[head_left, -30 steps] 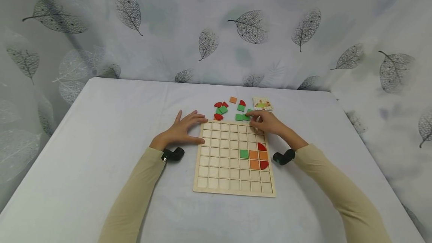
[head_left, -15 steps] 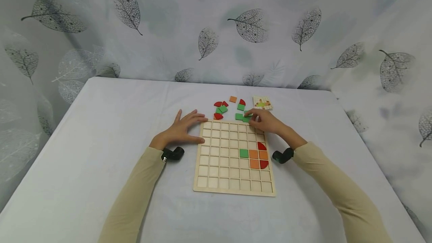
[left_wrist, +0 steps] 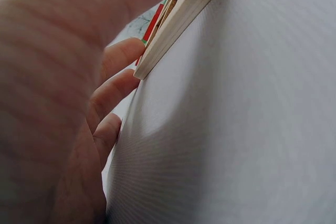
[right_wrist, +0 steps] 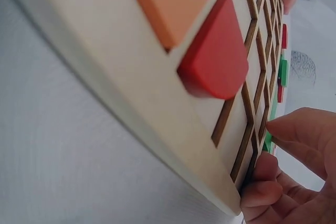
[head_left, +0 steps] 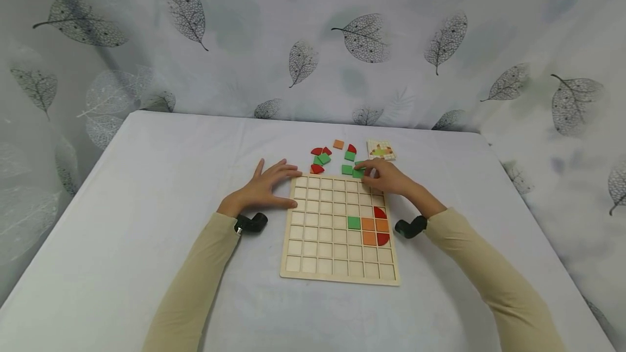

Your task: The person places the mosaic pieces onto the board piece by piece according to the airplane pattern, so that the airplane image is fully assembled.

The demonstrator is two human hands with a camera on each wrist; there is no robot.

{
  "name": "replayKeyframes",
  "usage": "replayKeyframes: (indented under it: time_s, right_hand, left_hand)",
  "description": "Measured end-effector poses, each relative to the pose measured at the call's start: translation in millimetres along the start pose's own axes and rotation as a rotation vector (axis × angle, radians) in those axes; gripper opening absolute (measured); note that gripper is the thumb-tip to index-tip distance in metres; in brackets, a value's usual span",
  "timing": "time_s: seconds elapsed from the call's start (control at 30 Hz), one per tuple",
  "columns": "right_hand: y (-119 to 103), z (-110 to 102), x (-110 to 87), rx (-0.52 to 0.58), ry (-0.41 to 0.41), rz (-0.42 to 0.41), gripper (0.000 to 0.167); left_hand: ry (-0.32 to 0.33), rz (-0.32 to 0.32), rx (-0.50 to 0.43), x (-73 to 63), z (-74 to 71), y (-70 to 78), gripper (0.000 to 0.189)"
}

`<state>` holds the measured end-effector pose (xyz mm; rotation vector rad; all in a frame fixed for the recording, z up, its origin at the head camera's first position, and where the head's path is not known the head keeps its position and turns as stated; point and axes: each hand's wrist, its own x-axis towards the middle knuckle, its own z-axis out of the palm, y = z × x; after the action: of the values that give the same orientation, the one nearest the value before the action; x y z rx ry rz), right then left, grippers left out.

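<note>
One green tile lies at the far edge of the board, between the thumb and index finger of the right hand, though we cannot tell whether they pinch it; the left hand is spread, touching the board's left edge. We judge the tile light, stiff, smooth and hardly fragile, best taken by two opposite edges. We can read no brand, label or writing, even on the card beyond, which shows coloured shapes.
</note>
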<state>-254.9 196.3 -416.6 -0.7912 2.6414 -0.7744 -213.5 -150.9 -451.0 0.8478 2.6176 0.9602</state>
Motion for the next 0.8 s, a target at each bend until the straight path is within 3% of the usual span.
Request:
replayKeyframes:
  time_s: [0.37, 0.63, 0.8]
  right_hand:
    - [-0.8, 2.3, -5.7, 0.155, 0.097, 0.059, 0.022]
    - [0.5, 5.9, -5.7, 0.185, 0.157, 0.045, 0.017]
    - [0.5, 7.4, -7.5, 0.201, 0.202, 0.079, 0.02]
  left_hand:
    - [0.002, -0.002, 0.003, 0.7, 0.2, 0.4, 0.076]
    - [0.004, -0.003, 0.007, 0.6, 0.8, -0.1, 0.076]
    - [0.004, 0.002, 0.003, 0.7, 0.5, -0.1, 0.076]
